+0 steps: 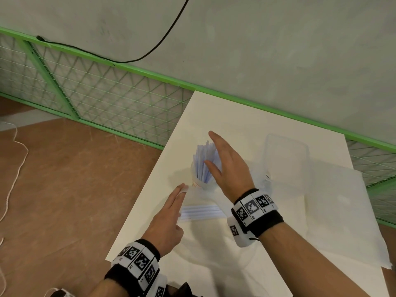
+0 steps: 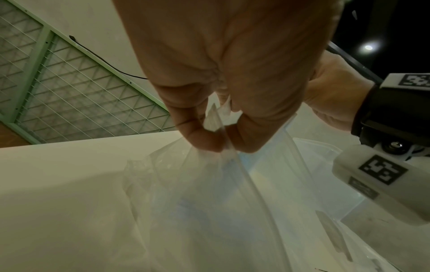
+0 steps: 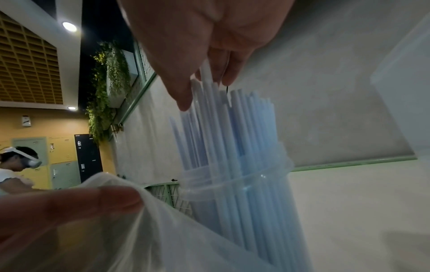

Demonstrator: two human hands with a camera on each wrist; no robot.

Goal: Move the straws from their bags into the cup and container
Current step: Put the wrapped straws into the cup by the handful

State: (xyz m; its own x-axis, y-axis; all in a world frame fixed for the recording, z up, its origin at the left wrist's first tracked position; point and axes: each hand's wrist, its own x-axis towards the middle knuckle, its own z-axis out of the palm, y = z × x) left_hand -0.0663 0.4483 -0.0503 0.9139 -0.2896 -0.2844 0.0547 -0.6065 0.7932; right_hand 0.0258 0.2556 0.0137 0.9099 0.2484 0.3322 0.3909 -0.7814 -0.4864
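Both hands work at the clear plastic cup (image 1: 202, 181) near the left edge of the white desk (image 1: 235, 116). Left hand (image 1: 169, 219) pinches the rim of a clear zip bag (image 2: 209, 193) between thumb and fingertips just in front of the cup, probably to keep the emptied bag up and out of the way. Right hand (image 1: 227, 166) is spread, fingers nearly straight, against the right side of the pale blue straws (image 1: 205, 161) standing in the cup; the wrist view shows its fingertips (image 3: 184, 103) at the straw tops but gripping none, seemingly steadying the bunch so it does not fan out or tip the light cup. A few loose straws (image 1: 201, 212) lie flat in front of the cup, between the two wrists. Right of the cup stands a clear lidless container (image 1: 287, 161), with no straws visible inside, so that share of the job looks undone.
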